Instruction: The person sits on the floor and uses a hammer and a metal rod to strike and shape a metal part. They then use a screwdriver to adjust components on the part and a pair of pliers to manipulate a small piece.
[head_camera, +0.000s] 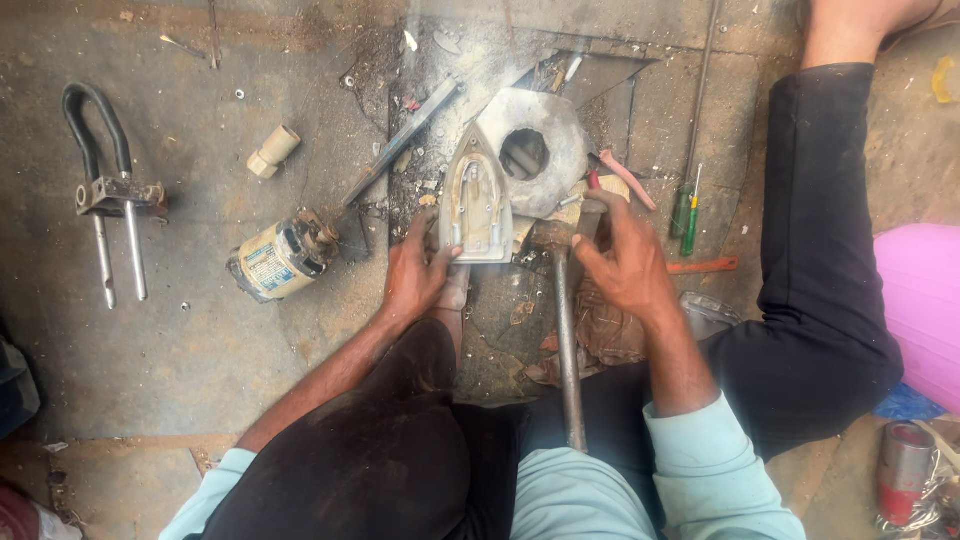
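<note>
The left hand (415, 275) had its grip clamped on the lower left edge of an upturned iron soleplate (477, 205) at frame centre; the right hand (622, 262) was closed around the head end of a hammer (566, 330), its long handle running down toward the person's lap; just beyond lay a grey metal plate with a round hole (535, 150); further left on the concrete floor (200, 360) sat a small motor (282, 257); green screwdrivers (687, 215) lay to the right.

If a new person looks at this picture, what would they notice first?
Probably the iron-shaped metal plate at the centre, steadied on the dirty floor by the left hand. Beside it, the right hand grips a hammer near its head. Farther left lies a small electric motor.
</note>
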